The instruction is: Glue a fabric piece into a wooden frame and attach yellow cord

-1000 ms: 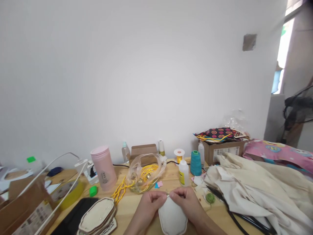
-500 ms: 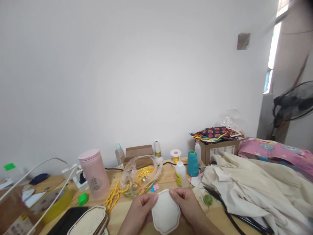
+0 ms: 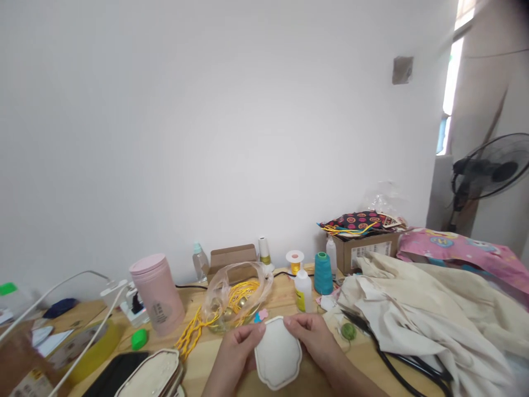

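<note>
A cream fabric piece with a scalloped outline and a raised, corded-looking edge (image 3: 278, 355) is held up over the front of the table. My left hand (image 3: 242, 344) pinches its upper left edge between thumb and fingers. On the upper right edge, my right hand (image 3: 308, 336) has the same kind of pinch. Both thumbs lie on the near face; the fingers behind are mostly hidden. Just beyond the hands are small blue and pink flower shapes (image 3: 261, 315) and a white squeeze bottle with a yellow label (image 3: 303, 292).
Left: stacked cream pieces (image 3: 151, 375), a black flat object (image 3: 113, 375), a pink tumbler (image 3: 157, 295) and yellow tape (image 3: 88, 350). A plastic bag of yellow cords (image 3: 242, 295) lies ahead. Right: a teal thread cone (image 3: 323, 274), black-handled scissors (image 3: 421, 366) and cream cloth (image 3: 421, 309).
The view has turned slightly to the right, so the background sits a little further left. Both hands keep their pinch on the fabric piece, which has hardly moved.
</note>
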`<state>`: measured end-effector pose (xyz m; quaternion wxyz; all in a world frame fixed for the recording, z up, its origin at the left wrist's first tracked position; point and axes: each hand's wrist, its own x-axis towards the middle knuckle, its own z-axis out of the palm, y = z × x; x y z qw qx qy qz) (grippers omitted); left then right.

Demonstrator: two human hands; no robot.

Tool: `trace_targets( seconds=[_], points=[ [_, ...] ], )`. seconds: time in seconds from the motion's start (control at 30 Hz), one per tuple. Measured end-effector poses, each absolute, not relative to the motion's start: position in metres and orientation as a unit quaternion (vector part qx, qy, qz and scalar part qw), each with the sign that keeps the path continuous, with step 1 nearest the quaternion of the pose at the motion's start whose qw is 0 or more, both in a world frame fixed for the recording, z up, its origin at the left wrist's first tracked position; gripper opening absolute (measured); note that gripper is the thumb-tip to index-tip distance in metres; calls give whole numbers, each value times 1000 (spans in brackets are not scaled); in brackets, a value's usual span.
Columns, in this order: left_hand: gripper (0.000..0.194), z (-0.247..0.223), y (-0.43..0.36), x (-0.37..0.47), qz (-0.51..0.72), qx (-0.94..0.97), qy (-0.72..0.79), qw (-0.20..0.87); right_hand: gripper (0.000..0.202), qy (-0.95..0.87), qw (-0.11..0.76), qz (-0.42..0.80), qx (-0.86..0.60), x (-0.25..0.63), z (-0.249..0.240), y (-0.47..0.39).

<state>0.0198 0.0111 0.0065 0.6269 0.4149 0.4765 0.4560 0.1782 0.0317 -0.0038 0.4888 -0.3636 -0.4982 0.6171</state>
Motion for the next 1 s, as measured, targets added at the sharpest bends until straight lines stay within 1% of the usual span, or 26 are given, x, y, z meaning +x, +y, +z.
trace_targets(
  seconds=[0.1,0.27,0.47,0.67,1.0],
  points=[
    [39,11,9,19,457,411,481,625,44,-486,485,633,-359,179,-3,32],
    [42,18,5,17,458,408,441,655,47,-461,482,658,-348,180,-5,34],
    [44,10,10,18,457,419,431,656,46,-447,477,674,-345,180,-7,35],
    [43,10,10,17,459,415,435,654,46,-439,476,681,-341,180,-11,37],
    [57,7,12,14,479,405,409,663,43,-416,493,691,-327,182,-5,35]
  ],
)
